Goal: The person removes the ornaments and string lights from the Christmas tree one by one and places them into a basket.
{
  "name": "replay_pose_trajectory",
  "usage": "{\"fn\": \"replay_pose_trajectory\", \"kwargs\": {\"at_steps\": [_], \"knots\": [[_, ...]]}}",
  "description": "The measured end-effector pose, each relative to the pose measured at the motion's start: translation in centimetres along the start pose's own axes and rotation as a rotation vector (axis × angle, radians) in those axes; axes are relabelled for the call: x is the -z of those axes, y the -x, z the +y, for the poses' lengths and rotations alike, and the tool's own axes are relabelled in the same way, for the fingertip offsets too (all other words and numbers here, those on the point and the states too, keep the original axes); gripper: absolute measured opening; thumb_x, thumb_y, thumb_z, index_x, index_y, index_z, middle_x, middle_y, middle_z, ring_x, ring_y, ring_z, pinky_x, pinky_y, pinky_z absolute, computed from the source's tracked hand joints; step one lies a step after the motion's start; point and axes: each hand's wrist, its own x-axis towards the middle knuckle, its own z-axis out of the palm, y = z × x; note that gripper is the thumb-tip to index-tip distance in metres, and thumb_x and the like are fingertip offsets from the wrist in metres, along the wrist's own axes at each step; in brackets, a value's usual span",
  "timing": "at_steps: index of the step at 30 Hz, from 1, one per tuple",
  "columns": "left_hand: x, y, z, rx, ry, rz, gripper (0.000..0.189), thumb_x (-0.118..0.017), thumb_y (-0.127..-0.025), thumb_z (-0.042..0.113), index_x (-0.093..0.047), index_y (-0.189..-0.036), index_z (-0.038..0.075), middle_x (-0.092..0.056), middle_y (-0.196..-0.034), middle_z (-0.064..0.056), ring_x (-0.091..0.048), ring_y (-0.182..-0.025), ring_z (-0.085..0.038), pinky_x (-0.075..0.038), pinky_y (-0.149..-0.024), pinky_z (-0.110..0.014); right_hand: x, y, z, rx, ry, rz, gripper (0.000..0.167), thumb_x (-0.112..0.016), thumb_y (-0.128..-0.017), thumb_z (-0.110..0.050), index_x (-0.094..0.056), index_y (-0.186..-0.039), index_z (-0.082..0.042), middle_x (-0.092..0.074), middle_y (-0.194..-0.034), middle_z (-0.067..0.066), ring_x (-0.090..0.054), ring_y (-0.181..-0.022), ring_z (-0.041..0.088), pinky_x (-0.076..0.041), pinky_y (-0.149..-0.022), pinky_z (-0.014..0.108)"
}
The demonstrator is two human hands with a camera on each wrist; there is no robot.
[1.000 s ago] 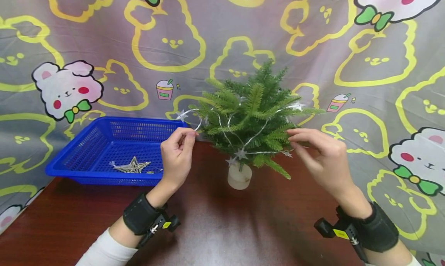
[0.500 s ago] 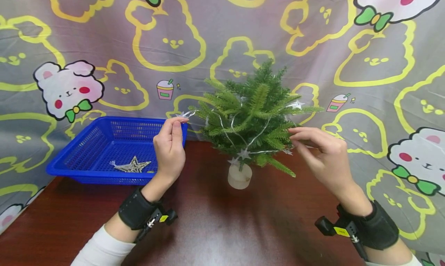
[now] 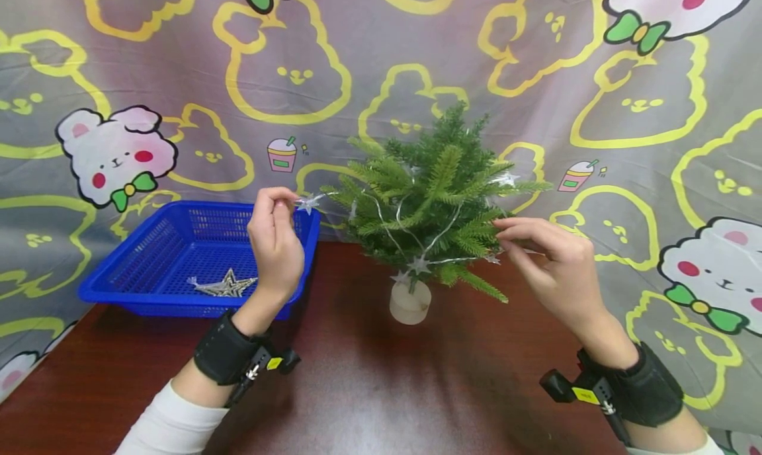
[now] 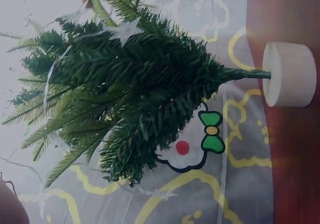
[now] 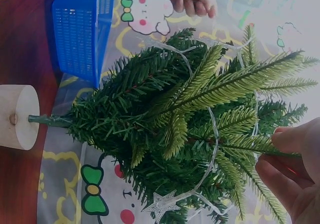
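Note:
A small artificial Christmas tree (image 3: 440,190) with a round wooden base (image 3: 410,303) stands on the table. Around its branches winds a clear string of star lights (image 3: 419,264). To the tree's left, my left hand (image 3: 275,243) pinches the string's wire, and a clear star (image 3: 307,204) hangs just beside the fingertips. My right hand (image 3: 550,270) is at the tree's right side. In the right wrist view its thumb and fingers pinch the tip of a green branch (image 5: 245,146). Only a bit of the left hand (image 4: 11,206) enters the left wrist view.
A blue plastic basket (image 3: 113,280) sits on the table at the left, behind the left forearm. Inside it lies a glittery star ornament (image 3: 231,284). A patterned curtain (image 3: 393,32) hangs close behind the tree, over the brown table (image 3: 357,382).
My left hand has moved left and slightly up, away from the tree, drawing the light string outward. The loop near it has straightened. My right hand stays almost in place.

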Motion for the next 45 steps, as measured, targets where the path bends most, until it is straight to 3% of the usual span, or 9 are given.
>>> {"fn": "replay_pose_trajectory", "kwargs": {"at_steps": [5,10,12,17,21,26,36,40,45], "knots": [[0.2,-0.7,-0.1,0.035,-0.054,-0.008,0.014,-0.050,-0.091,0.006,-0.051,-0.089,-0.008,-0.039,-0.071,0.008,-0.033,-0.060,-0.005,-0.027,-0.059,-0.021,0.0,0.0,0.1,0.000,-0.003,0.000,0.008,-0.070,-0.089,-0.007,-0.076,-0.094,-0.009,-0.076,-0.107,0.004,-0.069,-0.086,0.001,-0.049,-0.075,0.005],[0.2,-1.1,-0.1,0.005,-0.136,-0.056,0.044,-0.078,-0.083,0.020,-0.040,-0.081,-0.003,-0.026,-0.066,0.005,-0.025,-0.055,-0.004,-0.019,-0.053,-0.022,0.0,0.0,0.1,-0.006,0.003,0.001,0.016,-0.072,-0.083,0.004,-0.076,-0.093,-0.008,-0.076,-0.107,0.005,-0.066,-0.088,-0.007,-0.048,-0.075,0.003],[0.2,-1.4,-0.1,-0.015,-0.170,-0.080,0.050,-0.082,-0.081,0.021,-0.038,-0.078,-0.002,-0.027,-0.067,0.004,-0.027,-0.056,-0.004,-0.020,-0.054,-0.021,0.0,-0.1,0.1,-0.010,0.004,0.004,0.020,-0.073,-0.080,0.008,-0.076,-0.093,-0.008,-0.076,-0.106,0.005,-0.064,-0.090,-0.012,-0.048,-0.076,0.002],[0.1,-1.9,-0.4,-0.066,-0.217,-0.142,0.039,-0.069,-0.093,0.019,-0.041,-0.075,-0.002,-0.042,-0.069,-0.005,-0.040,-0.063,-0.008,-0.030,-0.059,-0.019,0.0,-0.1,0.2,-0.022,-0.017,0.006,0.023,-0.075,-0.076,0.012,-0.075,-0.091,-0.006,-0.076,-0.105,0.007,-0.063,-0.095,-0.013,-0.048,-0.079,0.003],[0.1,-2.4,-0.6,-0.104,-0.262,-0.209,0.026,-0.052,-0.102,0.017,-0.052,-0.087,-0.004,-0.056,-0.079,-0.015,-0.050,-0.072,-0.018,-0.037,-0.066,-0.023,0.0,-0.1,0.3,-0.032,-0.035,0.001,0.025,-0.075,-0.075,0.014,-0.075,-0.091,-0.005,-0.076,-0.105,0.009,-0.063,-0.098,-0.014,-0.048,-0.082,0.004],[0.2,-2.7,-0.8,-0.164,-0.313,-0.258,0.034,-0.038,-0.107,0.020,-0.060,-0.096,-0.004,-0.065,-0.084,-0.020,-0.059,-0.075,-0.030,-0.041,-0.068,-0.032,0.0,-0.2,0.5,-0.049,-0.039,0.006,0.025,-0.075,-0.075,0.014,-0.076,-0.091,-0.006,-0.076,-0.104,0.009,-0.063,-0.099,-0.014,-0.049,-0.082,0.004],[0.3,-3.4,-1.0,-0.225,-0.351,-0.295,0.029,-0.040,-0.106,0.012,-0.063,-0.097,-0.003,-0.067,-0.075,-0.015,-0.063,-0.068,-0.027,-0.042,-0.061,-0.029,0.3,-0.3,0.7,-0.082,-0.042,-0.025,0.023,-0.073,-0.079,0.013,-0.075,-0.093,-0.005,-0.075,-0.105,0.010,-0.064,-0.101,-0.011,-0.049,-0.083,0.005],[0.2,-3.6,-1.0,-0.243,-0.356,-0.306,0.027,-0.043,-0.105,0.010,-0.065,-0.100,-0.004,-0.064,-0.072,-0.015,-0.063,-0.066,-0.027,-0.043,-0.061,-0.033,0.4,-0.3,0.9,-0.097,-0.035,-0.046,0.020,-0.072,-0.080,0.013,-0.074,-0.093,-0.003,-0.075,-0.106,0.011,-0.063,-0.102,-0.011,-0.049,-0.083,0.005],[0.3,-3.8,-1.0,-0.247,-0.350,-0.401,0.024,-0.046,-0.104,0.010,-0.066,-0.104,-0.003,-0.060,-0.080,-0.016,-0.055,-0.071,-0.025,-0.042,-0.067,-0.036,0.5,-0.3,1.0,-0.114,-0.037,-0.050,0.019,-0.071,-0.081,0.012,-0.074,-0.093,-0.002,-0.075,-0.107,0.012,-0.063,-0.102,-0.012,-0.049,-0.082,0.005]]}}
